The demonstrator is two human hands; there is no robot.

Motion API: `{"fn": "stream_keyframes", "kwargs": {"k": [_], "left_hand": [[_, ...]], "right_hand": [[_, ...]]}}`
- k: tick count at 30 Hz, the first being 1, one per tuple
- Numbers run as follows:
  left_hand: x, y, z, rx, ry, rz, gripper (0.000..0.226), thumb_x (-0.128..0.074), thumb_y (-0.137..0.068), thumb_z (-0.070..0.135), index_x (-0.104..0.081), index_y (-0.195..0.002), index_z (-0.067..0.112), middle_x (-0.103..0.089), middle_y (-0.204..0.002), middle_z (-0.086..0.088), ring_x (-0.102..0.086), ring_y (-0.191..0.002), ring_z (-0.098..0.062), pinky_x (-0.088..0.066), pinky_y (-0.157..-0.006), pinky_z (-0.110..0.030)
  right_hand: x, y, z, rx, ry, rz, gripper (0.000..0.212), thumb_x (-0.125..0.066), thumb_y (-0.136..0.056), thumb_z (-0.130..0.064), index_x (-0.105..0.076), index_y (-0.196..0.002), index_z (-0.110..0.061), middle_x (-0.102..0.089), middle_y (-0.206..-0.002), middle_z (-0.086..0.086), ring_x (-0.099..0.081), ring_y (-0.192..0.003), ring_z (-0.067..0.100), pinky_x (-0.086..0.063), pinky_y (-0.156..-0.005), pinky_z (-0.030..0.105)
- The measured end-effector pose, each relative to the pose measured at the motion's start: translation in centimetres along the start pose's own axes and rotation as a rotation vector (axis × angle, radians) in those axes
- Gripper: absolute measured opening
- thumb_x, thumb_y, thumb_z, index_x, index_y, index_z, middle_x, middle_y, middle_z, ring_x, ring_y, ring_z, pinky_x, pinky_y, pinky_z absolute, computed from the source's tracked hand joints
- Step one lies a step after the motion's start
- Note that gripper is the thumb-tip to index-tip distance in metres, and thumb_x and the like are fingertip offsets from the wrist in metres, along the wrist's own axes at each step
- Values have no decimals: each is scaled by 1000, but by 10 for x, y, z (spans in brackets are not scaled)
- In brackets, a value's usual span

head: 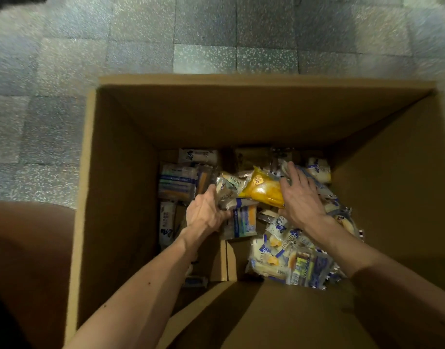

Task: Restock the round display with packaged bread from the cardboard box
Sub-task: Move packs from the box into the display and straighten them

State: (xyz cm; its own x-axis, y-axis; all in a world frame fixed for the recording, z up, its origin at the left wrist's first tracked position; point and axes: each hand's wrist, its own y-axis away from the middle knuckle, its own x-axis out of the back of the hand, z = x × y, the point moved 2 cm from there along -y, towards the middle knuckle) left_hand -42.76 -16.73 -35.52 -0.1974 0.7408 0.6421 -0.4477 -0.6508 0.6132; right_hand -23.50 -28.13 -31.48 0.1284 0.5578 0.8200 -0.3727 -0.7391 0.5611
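A deep cardboard box (130, 197) stands open on the floor, its bottom littered with several packaged breads in white and blue wrappers. Both my arms reach down into it. My left hand (203, 212) grips white and blue bread packets (230, 191) at the middle of the pile, fingers curled under them. A yellow bread packet (263, 188) lies between my hands. My right hand (300, 197) lies flat with straight fingers on the yellow packet's right end and on the white packets beneath. The round display is out of view.
Grey speckled floor tiles (203, 41) surround the box. More bread packets (292, 260) are heaped at the box's near right. A box flap (254, 311) folds inward at the near side. Something brown (27, 248) borders the box on the left.
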Motion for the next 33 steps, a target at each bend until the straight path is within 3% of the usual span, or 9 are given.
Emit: {"fn": "stream_keyframes", "kwargs": {"k": [3, 7, 11, 15, 21, 23, 26, 30, 33], "left_hand": [[49, 20, 10, -44, -139, 36, 59, -77, -81, 38, -42, -126, 22, -67, -111, -4, -65, -98, -26, -52, -79, -38], [126, 64, 28, -112, -302, 122, 50, -75, -79, 42, -42, -111, 22, -67, -105, -6, -66, -95, -33, -49, -71, -39], [204, 127, 39, -202, -360, 284, 47, -74, -78, 42, -42, -106, 22, -67, -95, -6, -67, -88, -34, -43, -62, -37], [286, 208, 27, -221, -292, 458, 60, -76, -77, 49, -48, -124, 23, -68, -105, -8, -65, -93, -34, -45, -66, -37], [367, 398, -66, -185, -51, 797, 56, -84, -74, 42, -55, -119, 25, -72, -107, -3, -68, -92, -27, -51, -71, -33], [369, 469, -116, -94, 6, 901, 59, -82, -67, 49, -55, -116, 30, -72, -104, 1, -69, -91, -24, -57, -73, -38], [341, 579, -191, 67, 225, 1038, 68, -84, -60, 45, -60, -121, 29, -70, -109, 10, -66, -98, -10, -54, -84, -30], [245, 704, -262, 243, 656, 1228, 57, -92, -64, 17, -60, -109, 32, -68, -102, 18, -66, -100, -4, -48, -80, -7], [151, 766, -303, 375, 966, 1415, 60, -87, -67, -3, -60, -118, 11, -74, -105, 0, -70, -100, -15, -54, -83, -18]], "right_hand": [[35, 8, -7, 67, 87, 21, 83, -74, -84, -40, -30, -147, -8, -29, -157, 17, -21, -148, 34, -20, -120, 57], [102, 25, -24, 154, 190, 69, 69, -70, -86, -39, -34, -139, -12, -54, -137, 9, -48, -129, 29, -36, -110, 51], [184, 55, -47, 226, 240, 202, 72, -72, -83, -46, -35, -138, -18, -53, -135, 2, -51, -124, 25, -38, -104, 50], [264, 101, -89, 339, 161, 338, 69, -72, -81, -40, -37, -136, -18, -50, -136, 4, -48, -124, 26, -48, -93, 42], [343, 201, -219, 657, 60, 464, 54, -71, -81, -32, -44, -126, -20, -52, -125, 4, -48, -117, 25, -38, -77, 32], [349, 240, -275, 794, 39, 499, 57, -74, -77, -31, -44, -125, -20, -52, -120, 2, -50, -113, 25, -40, -75, 32], [338, 302, -359, 1045, -25, 492, 62, -80, -71, -30, -46, -122, -19, -52, -110, 1, -53, -105, 26, -40, -74, 32], [292, 383, -449, 1334, -193, 282, 63, -87, -67, -20, -48, -117, -23, -56, -104, 3, -57, -90, 26, -48, -74, 37], [245, 451, -513, 1486, -205, 64, 66, -89, -68, -14, -46, -116, -27, -60, -92, 2, -64, -60, 18, -51, -52, 27]]}}
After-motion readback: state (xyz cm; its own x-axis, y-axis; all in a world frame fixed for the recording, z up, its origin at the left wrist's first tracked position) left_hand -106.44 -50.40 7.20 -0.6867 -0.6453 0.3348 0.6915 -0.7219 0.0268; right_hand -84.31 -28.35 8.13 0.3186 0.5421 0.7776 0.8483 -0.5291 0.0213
